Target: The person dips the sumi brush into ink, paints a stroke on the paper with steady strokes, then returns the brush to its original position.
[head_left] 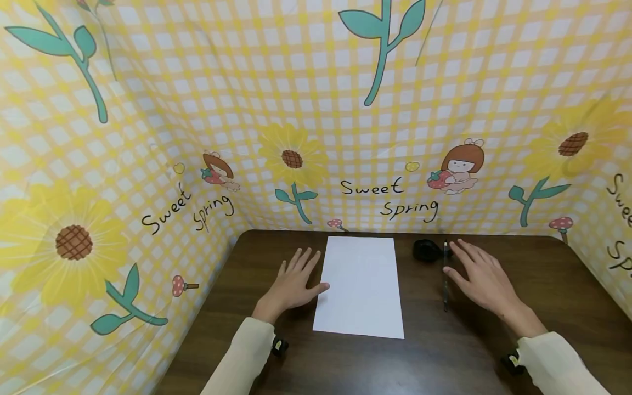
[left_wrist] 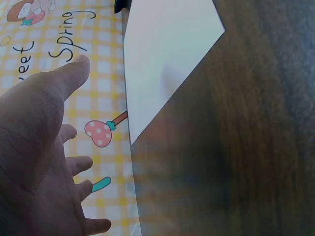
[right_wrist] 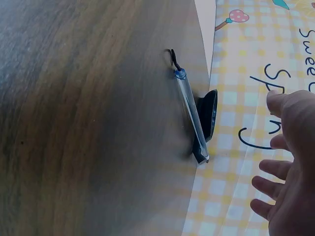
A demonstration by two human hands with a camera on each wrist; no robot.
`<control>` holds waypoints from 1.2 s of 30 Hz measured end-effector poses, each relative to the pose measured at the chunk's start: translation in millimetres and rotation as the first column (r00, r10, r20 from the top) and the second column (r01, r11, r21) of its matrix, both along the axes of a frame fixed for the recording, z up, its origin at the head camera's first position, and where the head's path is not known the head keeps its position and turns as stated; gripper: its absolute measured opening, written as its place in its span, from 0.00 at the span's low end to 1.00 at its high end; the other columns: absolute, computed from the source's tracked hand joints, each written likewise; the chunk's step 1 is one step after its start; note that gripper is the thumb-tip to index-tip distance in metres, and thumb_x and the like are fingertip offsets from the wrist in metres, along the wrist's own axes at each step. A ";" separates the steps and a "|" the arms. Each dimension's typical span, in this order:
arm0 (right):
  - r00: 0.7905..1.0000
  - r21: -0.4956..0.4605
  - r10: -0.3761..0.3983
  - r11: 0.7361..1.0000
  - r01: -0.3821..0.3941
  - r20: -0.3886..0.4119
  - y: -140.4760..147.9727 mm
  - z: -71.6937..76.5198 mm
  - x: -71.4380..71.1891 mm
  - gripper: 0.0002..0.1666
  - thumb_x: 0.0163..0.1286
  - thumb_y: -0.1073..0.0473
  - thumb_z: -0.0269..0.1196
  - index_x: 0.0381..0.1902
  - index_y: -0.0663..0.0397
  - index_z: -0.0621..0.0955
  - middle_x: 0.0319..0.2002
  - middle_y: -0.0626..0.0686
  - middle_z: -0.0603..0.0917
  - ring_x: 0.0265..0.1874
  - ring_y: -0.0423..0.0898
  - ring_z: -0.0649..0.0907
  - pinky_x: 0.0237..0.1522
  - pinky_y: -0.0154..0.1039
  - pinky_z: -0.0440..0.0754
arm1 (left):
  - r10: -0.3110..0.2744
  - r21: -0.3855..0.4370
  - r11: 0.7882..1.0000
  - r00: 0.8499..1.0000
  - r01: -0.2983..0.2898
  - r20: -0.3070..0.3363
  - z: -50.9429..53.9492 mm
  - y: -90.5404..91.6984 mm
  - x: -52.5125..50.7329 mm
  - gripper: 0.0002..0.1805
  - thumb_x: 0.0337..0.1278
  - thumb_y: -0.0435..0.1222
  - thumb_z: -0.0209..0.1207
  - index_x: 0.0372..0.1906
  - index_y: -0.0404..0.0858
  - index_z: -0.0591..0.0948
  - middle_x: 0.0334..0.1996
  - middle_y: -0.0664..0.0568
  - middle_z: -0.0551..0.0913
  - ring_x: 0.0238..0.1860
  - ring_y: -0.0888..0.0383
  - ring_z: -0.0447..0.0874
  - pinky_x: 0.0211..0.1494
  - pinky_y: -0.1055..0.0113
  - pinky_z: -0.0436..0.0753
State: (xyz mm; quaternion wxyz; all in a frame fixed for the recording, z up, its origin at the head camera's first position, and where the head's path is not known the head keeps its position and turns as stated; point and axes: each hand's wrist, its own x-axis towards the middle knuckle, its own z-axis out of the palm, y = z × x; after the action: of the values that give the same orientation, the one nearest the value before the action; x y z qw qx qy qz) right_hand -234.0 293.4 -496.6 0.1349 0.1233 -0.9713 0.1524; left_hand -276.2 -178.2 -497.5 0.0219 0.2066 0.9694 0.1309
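Left hand (head_left: 290, 285): fingers spread, holding nothing, thumb overlapping the left edge of the white sheet (head_left: 359, 288) on the brown table (head_left: 355, 362) — right hand (head_left: 486, 280): fingers extended, holding nothing, just beside the slim pen (head_left: 445, 291); contact cannot be determined — black object (head_left: 425, 250) lies by its far end

The paper (head_left: 359, 288) is white, table (head_left: 360, 367) grained dark brown, cloth (head_left: 306, 82) yellow-checked, sleeves (head_left: 247, 351) cream.

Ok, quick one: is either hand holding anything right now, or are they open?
Left hand: open, holding nothing, by the white paper.
Right hand: open, holding nothing, beside the pen-like stick.
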 end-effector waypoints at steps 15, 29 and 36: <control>0.994 0.015 0.087 0.996 -0.086 -0.062 -0.6 -8.7 5.6 0.35 0.73 0.57 0.71 0.75 0.58 0.76 0.74 0.68 0.74 0.67 0.70 0.75 0.62 0.72 0.75 | -0.104 0.018 0.994 0.994 0.105 -0.027 -11.8 1.7 15.3 0.48 0.73 0.64 0.57 0.87 0.47 0.57 0.86 0.46 0.57 0.88 0.39 0.47 0.80 0.24 0.55; 0.987 0.070 0.153 0.986 -0.150 -0.048 2.5 -25.8 2.6 0.30 0.68 0.67 0.72 0.68 0.56 0.83 0.66 0.63 0.83 0.60 0.64 0.83 0.36 0.48 0.83 | -0.101 -0.019 0.995 0.992 0.103 0.079 -27.1 7.9 15.6 0.48 0.73 0.65 0.56 0.87 0.49 0.56 0.88 0.48 0.54 0.88 0.39 0.46 0.80 0.23 0.53; 0.983 0.080 0.175 0.982 -0.171 -0.059 3.0 -33.2 0.4 0.29 0.65 0.70 0.73 0.64 0.55 0.85 0.64 0.61 0.84 0.57 0.64 0.85 0.28 0.38 0.75 | -0.112 -0.030 0.993 0.982 0.118 0.151 -30.3 8.2 15.3 0.46 0.74 0.64 0.56 0.87 0.49 0.58 0.88 0.47 0.52 0.88 0.38 0.45 0.80 0.23 0.48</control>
State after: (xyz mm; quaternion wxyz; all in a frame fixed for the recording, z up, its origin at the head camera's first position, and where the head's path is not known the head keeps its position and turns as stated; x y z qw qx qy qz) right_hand -233.7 296.3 -529.8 0.1484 0.2171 -0.9569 0.1233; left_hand -260.9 -170.0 -527.8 0.1057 0.2515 0.9538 0.1258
